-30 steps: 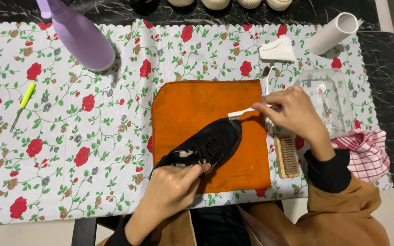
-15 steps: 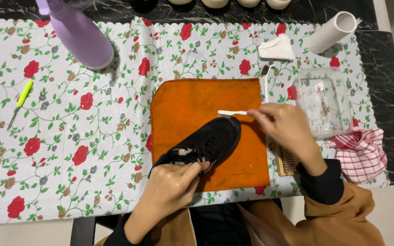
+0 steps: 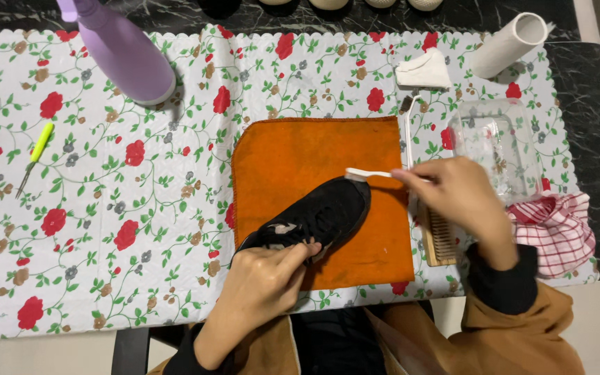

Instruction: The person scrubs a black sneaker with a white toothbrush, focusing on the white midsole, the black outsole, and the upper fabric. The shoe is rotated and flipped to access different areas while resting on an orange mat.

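Note:
A black shoe (image 3: pixel 317 217) lies tilted on an orange cloth (image 3: pixel 300 156) spread over a floral table cover. My left hand (image 3: pixel 265 283) grips the shoe at its heel end, near the table's front edge. My right hand (image 3: pixel 453 194) holds a white toothbrush (image 3: pixel 368 174) by its handle. The brush head rests against the toe of the shoe.
A purple spray bottle (image 3: pixel 123 50) stands at the back left. A wooden brush (image 3: pixel 439 237), a clear plastic container (image 3: pixel 494 142), a red checked cloth (image 3: pixel 557 229), a white paper roll (image 3: pixel 510 43) and a folded white cloth (image 3: pixel 423 71) lie at the right. A yellow-handled tool (image 3: pixel 36 151) lies at the left.
My right hand has drawn the toothbrush from right of the shoe leftward and down until its head meets the toe. The left hand has stayed on the heel.

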